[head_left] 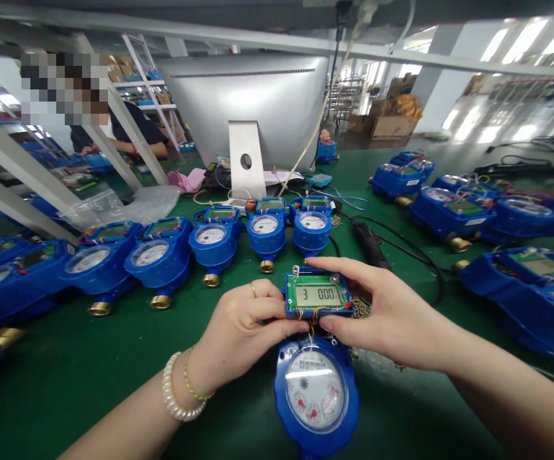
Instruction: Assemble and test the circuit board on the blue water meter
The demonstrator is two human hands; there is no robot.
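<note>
A blue water meter (315,390) with a round clear dial lies on the green table just below my hands. Above its dial, a green display board (318,294) sits in a small blue housing, its screen reading "3 0.00". Thin coloured wires run between the board and the meter. My left hand (248,319) pinches the housing's left side, thumb at the lower edge. On the other side, my right hand (377,313) grips the housing with fingers along the top and thumb below. My fingertips partly cover the housing's edges.
Several blue water meters (210,239) with brass ends stand in a row beyond my hands. More meters (452,207) lie at the right. A black-handled tool (370,246) and small screws (361,308) are near my right hand. A monitor (252,102) stands behind; a person (137,131) sits at far left.
</note>
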